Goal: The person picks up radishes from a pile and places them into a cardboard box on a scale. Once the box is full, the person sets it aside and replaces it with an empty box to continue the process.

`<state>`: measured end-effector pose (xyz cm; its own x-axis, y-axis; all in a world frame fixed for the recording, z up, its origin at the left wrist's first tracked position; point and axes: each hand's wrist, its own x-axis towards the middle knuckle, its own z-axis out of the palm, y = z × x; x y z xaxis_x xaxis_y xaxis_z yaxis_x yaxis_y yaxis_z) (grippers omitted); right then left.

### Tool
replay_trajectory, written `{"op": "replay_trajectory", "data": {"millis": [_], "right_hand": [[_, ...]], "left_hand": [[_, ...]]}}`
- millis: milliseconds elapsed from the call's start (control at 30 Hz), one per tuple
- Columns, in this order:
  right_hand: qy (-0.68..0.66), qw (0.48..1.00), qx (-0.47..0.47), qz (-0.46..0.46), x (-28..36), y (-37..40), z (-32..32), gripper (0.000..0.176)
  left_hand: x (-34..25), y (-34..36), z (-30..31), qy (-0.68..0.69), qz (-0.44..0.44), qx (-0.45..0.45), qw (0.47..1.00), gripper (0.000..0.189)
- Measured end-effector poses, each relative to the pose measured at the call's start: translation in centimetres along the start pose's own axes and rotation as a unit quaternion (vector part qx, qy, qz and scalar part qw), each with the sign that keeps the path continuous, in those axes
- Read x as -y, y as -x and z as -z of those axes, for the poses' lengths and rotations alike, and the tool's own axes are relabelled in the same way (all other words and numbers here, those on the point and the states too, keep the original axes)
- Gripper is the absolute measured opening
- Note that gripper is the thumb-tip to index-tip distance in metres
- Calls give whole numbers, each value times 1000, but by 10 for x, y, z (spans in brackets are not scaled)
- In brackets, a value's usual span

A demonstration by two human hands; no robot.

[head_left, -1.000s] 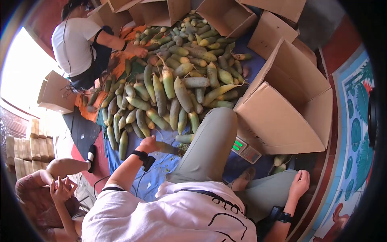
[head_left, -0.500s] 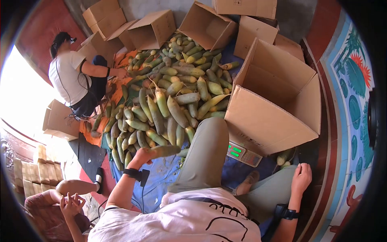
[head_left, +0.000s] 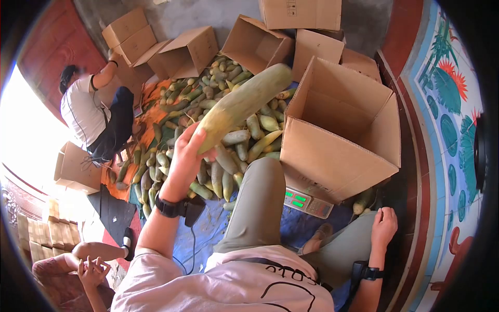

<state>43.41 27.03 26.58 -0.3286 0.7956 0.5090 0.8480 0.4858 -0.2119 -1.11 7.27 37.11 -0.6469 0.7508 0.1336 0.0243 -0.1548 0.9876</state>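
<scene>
My left hand [head_left: 193, 151] is raised over the pile and wrapped round the lower end of a large green radish [head_left: 244, 104], which points up and to the right. Beneath it lies a big heap of green radishes [head_left: 254, 126]. My right hand [head_left: 384, 226] rests on my right knee with its fingers curled; whether anything is in it is hidden. A large open cardboard box [head_left: 332, 151] stands on a digital scale [head_left: 306, 202] with green lit displays, to the right of my left knee.
Several cardboard boxes [head_left: 192, 52] line the back wall. At the left a co-worker [head_left: 91, 112] crouches beside the heap, one arm raised to a box. Another person's hands [head_left: 93, 271] are at the lower left. Blue sheeting [head_left: 208, 223] covers the floor.
My left hand has lifted the radish from low beside my knee up over the heap and tilted it upward. The co-worker's arm has moved from the heap up to a box.
</scene>
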Motion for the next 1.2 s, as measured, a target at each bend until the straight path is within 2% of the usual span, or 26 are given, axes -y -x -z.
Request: {"op": "replay_trajectory", "data": {"millis": [100, 200, 300, 367, 467, 600, 667, 700, 767, 800, 833, 900, 1033, 1100, 1200], "right_hand": [[4, 1000, -8, -2, -2, 1, 0, 8], [6, 1000, -14, 0, -2, 3, 1, 8], [6, 1000, -5, -11, -6, 4, 1, 8], [2, 1000, 0, -15, -6, 5, 1, 8], [1, 1000, -16, -4, -7, 5, 1, 8], [2, 1000, -5, -15, -10, 6, 0, 8], [-11, 1000, 4, -23, -8, 5, 1, 8], [-11, 1000, 3, -22, -8, 5, 1, 8], [-10, 1000, -13, -8, -8, 5, -1, 7], [-10, 1000, -14, -8, -9, 5, -2, 7], [-9, 1000, -13, -9, -9, 5, -2, 7], [-7, 1000, -13, -9, -9, 5, -2, 8], [-7, 1000, -17, -2, -9, 4, -4, 8], [-4, 1000, -15, 0, -10, 4, -4, 8], [-1, 1000, -17, 5, -8, 4, -3, 10]], "left_hand": [[-12, -18, -32, 29, -29, 49, 998, 42], [-14, -32, -63, -11, -29, 49, 998, 42], [-8, -44, -93, -37, -3, 91, 995, 42], [-9, -49, -104, -45, -23, 125, 991, 42], [-14, -55, -118, -31, 6, 129, 991, 41], [-12, -68, -136, -86, -15, 134, 987, 41], [-11, -73, -146, -195, -53, 118, 972, 40], [-11, -74, -150, -195, -54, 117, 972, 40], [-14, -77, -158, -340, -175, 135, 914, 38], [-13, -81, -161, -349, -228, 137, 899, 33], [-14, -84, -166, -349, -229, 137, 899, 33], [-17, -88, -177, -395, -261, 161, 866, 31], [-5, -94, -191, -396, -300, 182, 848, 31], [6, -99, -196, -389, -336, 229, 827, 25], [22, -97, -201, -416, -307, 271, 812, 16]]}}
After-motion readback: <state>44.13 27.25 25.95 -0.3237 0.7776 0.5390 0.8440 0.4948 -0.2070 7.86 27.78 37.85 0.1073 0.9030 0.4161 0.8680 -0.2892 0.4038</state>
